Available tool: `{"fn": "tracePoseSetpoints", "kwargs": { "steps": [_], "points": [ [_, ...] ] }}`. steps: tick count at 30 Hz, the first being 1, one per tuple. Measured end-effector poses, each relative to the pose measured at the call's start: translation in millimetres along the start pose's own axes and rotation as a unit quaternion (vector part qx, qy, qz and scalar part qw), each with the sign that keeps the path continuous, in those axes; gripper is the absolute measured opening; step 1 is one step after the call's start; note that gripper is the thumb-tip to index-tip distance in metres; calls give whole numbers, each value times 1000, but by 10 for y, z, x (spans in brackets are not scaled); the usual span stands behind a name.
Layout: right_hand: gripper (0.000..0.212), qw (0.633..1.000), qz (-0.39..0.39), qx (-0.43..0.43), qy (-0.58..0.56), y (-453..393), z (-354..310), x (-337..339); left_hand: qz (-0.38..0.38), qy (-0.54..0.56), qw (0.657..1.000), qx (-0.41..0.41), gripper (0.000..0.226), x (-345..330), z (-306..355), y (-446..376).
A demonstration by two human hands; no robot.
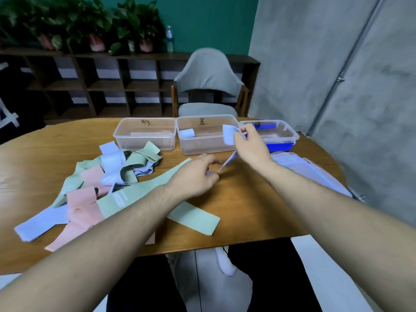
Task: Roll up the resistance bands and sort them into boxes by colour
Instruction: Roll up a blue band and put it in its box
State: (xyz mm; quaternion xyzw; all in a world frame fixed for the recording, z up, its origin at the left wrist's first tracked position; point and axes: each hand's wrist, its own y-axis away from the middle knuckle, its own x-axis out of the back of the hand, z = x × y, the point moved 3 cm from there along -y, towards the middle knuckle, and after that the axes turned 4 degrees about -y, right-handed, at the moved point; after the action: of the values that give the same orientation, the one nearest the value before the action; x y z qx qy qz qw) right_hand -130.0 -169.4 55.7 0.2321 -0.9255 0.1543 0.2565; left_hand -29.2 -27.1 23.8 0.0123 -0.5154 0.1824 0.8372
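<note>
Holding one band (pixel 229 137), three boxes (pixel 145 136)

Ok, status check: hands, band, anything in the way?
Right hand pinching lilac band up high. Left hand gripping its lower end. One lilac roll in middle box. Path clear.

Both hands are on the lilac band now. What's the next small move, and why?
Probably start rolling from the lower end: the right hand holds the lilac band up unrolled, the left hand pinches its bottom, and one lilac roll already sits in the middle box.
</note>
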Motion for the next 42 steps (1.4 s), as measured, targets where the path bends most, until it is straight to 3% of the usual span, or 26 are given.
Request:
{"fn": "tracePoseSetpoints", "kwargs": {
  "steps": [4, 8, 12, 17, 19, 22, 26, 32, 37, 42],
  "points": [
    [16, 1000, 24, 14, -2, 38, -19, 358, 2, 57, 998, 4, 40, -45, 311, -103],
    [27, 998, 0, 64, -21, 139, -65, 635, 25, 212, 977, 24, 35, -10, 679, -153],
    [13, 996, -5, 89, -28, 294, -81, 796, -14, 439, 894, 87, 34, 15, 1072, -132],
    [46, 994, -63, 54, -66, 544, -180, 1026, -11, 546, 833, 91, 31, 82, 1507, 24],
    [43, 993, -74, 70, -55, 622, -210, 1084, 27, 550, 829, 95, 19, 91, 1571, 71],
    [40, 992, -62, 78, -71, 717, -164, 1159, 54, 541, 834, 95, 23, 107, 1633, 143],
    [46, 983, -63, 20, -169, 816, -66, 1230, 62, 544, 828, 119, 22, 107, 1630, 214],
    [32, 951, -233, -72, -188, 881, 232, 1115, 66, 548, 811, 193, 32, 94, 1337, 198],
    [20, 955, -220, -85, -181, 716, 416, 845, 53, 527, 811, 247, 21, -72, 988, 41],
    [20, 944, -240, -131, -183, 425, 612, 522, 59, 512, 804, 297, 13, -276, 631, -262]
  ]
}}
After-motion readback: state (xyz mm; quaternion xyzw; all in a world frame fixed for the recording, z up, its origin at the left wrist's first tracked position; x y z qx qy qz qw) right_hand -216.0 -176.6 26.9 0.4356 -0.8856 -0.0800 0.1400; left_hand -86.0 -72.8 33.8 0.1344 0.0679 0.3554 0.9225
